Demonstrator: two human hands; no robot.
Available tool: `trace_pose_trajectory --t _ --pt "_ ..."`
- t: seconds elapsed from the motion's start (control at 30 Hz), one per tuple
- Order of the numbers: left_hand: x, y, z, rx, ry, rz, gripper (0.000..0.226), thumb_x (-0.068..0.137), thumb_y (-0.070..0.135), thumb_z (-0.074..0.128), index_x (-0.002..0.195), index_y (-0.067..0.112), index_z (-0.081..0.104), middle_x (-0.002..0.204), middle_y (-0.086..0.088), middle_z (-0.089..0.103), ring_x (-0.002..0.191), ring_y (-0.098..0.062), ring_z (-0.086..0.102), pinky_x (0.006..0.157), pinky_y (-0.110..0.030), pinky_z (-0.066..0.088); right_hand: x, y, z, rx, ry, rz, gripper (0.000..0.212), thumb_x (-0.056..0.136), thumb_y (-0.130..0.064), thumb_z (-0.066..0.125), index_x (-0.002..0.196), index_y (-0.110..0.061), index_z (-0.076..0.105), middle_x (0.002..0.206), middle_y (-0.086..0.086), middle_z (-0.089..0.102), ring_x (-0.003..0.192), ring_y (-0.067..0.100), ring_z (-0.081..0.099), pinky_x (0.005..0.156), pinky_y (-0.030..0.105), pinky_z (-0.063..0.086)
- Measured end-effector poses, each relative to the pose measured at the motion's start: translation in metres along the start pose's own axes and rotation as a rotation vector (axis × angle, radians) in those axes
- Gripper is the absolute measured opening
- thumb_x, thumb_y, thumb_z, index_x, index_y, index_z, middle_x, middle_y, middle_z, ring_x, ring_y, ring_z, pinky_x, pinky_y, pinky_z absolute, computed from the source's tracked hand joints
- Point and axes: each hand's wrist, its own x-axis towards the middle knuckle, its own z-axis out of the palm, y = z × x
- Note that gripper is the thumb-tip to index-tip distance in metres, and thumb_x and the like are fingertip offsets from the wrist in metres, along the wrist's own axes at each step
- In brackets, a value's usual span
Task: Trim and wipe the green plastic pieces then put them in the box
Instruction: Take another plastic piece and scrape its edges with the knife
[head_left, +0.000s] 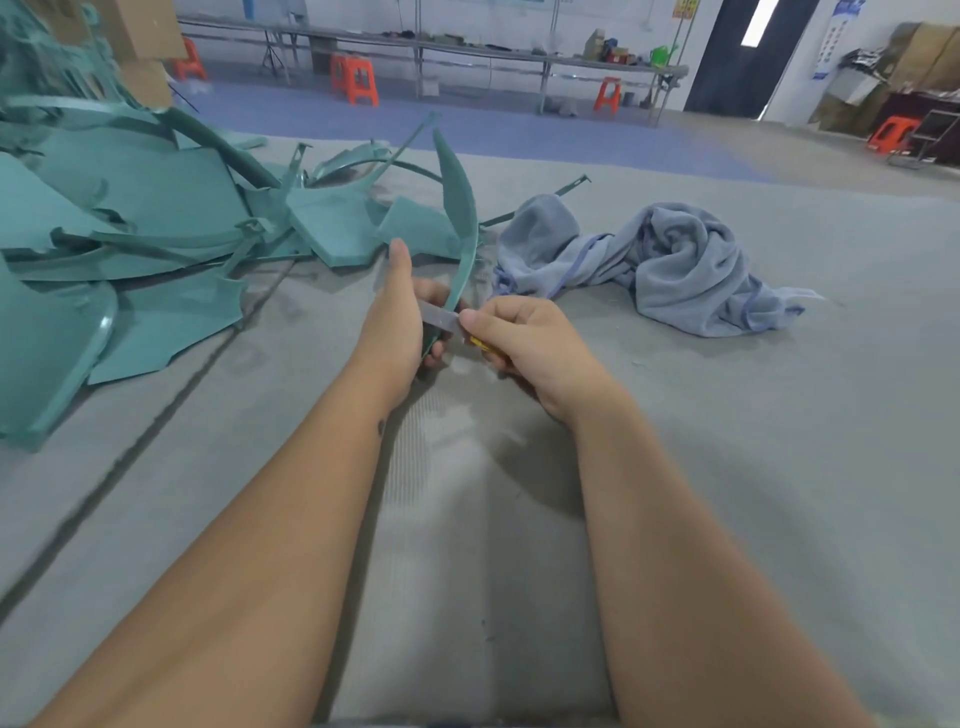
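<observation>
My left hand (400, 317) grips the lower end of a curved green plastic piece (460, 208) that rises upright and tapers to a point. My right hand (524, 343) holds a utility knife (447, 323) with a yellow handle. Its grey blade lies against the piece's edge just beside my left fingers. A large heap of green plastic pieces (135, 218) lies on the table to the left. No box is in view.
A crumpled blue-grey cloth (675, 265) lies on the grey table (779, 441) to the right of my hands. Cardboard boxes stand at the far left behind the heap. Orange stools (356, 78) and a long bench stand across the room.
</observation>
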Motion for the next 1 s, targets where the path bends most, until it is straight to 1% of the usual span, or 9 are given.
trace_pose_trajectory --t 0.1,0.23,0.37,0.47,0.6,0.73,0.83,0.93,1.0 --pt "0.001 0.001 -0.003 -0.021 -0.024 0.004 0.091 0.094 0.069 0.006 0.07 0.006 0.067 0.049 -0.008 0.054 0.035 -0.014 0.036 0.039 -0.015 0.028 0.0 0.001 0.0 -0.02 0.018 -0.017 0.033 0.093 -0.02 0.064 0.061 -0.018 0.059 0.047 -0.001 0.043 0.045 0.01 0.034 0.047 0.022 0.028" --pt "0.001 0.0 -0.006 -0.001 -0.022 0.019 0.094 0.093 0.07 0.004 0.068 0.008 0.07 0.059 -0.013 0.051 0.038 -0.013 0.031 0.043 -0.019 0.02 -0.001 0.002 0.0 -0.031 0.042 -0.015 0.04 0.094 -0.019 0.062 0.054 -0.022 0.06 0.045 -0.003 0.043 0.044 0.009 0.033 0.046 0.021 0.027" --pt "0.0 -0.001 -0.005 0.02 -0.027 0.021 0.092 0.094 0.068 0.005 0.064 0.011 0.07 0.051 -0.007 0.052 0.036 -0.011 0.032 0.04 -0.017 0.021 0.0 0.004 0.0 -0.026 0.08 -0.019 0.041 0.095 -0.018 0.062 0.054 -0.021 0.057 0.047 -0.003 0.041 0.045 0.01 0.03 0.046 0.024 0.024" --pt "0.0 0.001 -0.004 -0.004 -0.042 -0.004 0.093 0.095 0.067 0.004 0.055 0.015 0.07 0.043 -0.001 0.042 0.035 -0.01 0.029 0.039 -0.017 0.021 0.002 0.006 -0.001 0.008 0.173 -0.025 0.036 0.095 -0.019 0.061 0.059 -0.018 0.056 0.044 -0.008 0.039 0.044 0.008 0.029 0.045 0.021 0.025" --pt "-0.001 0.0 -0.005 0.075 -0.06 0.007 0.095 0.096 0.065 0.003 0.07 0.006 0.073 0.046 -0.003 0.038 0.035 -0.011 0.029 0.037 -0.017 0.022 0.006 0.007 -0.004 0.089 0.335 0.009 0.043 0.095 -0.023 0.061 0.052 -0.022 0.056 0.047 -0.008 0.039 0.047 0.009 0.03 0.049 0.025 0.027" --pt "-0.001 -0.001 -0.005 0.121 -0.07 0.026 0.091 0.098 0.061 0.005 0.077 0.002 0.07 0.048 -0.004 0.037 0.035 -0.011 0.029 0.037 -0.019 0.022 0.007 0.005 -0.007 0.211 0.472 0.047 0.039 0.097 -0.027 0.059 0.059 -0.019 0.051 0.049 -0.007 0.041 0.046 0.009 0.031 0.048 0.024 0.028" --pt "-0.001 -0.001 -0.004 0.118 -0.08 0.032 0.082 0.102 0.053 0.01 0.078 0.001 0.069 0.049 -0.004 0.038 0.036 -0.01 0.029 0.038 -0.02 0.022 0.004 0.004 -0.008 0.223 0.334 0.016 0.037 0.096 -0.023 0.06 0.059 -0.02 0.055 0.049 -0.005 0.041 0.045 0.008 0.031 0.043 0.019 0.027" --pt "-0.003 0.0 -0.003 0.061 -0.069 0.035 0.072 0.103 0.05 0.013 0.071 0.006 0.06 0.045 -0.002 0.04 0.036 -0.011 0.029 0.038 -0.02 0.021 0.002 0.005 0.0 0.019 0.169 -0.008 0.039 0.094 -0.019 0.062 0.056 -0.019 0.055 0.045 -0.005 0.04 0.044 0.008 0.031 0.045 0.02 0.027" --pt "-0.003 -0.001 -0.003 0.052 -0.074 0.042 0.076 0.101 0.055 0.009 0.069 0.006 0.058 0.044 -0.002 0.04 0.036 -0.011 0.028 0.037 -0.019 0.021 0.002 0.005 0.002 -0.07 0.161 -0.016 0.039 0.093 -0.02 0.063 0.055 -0.019 0.055 0.045 -0.005 0.04 0.046 0.009 0.032 0.048 0.024 0.027"
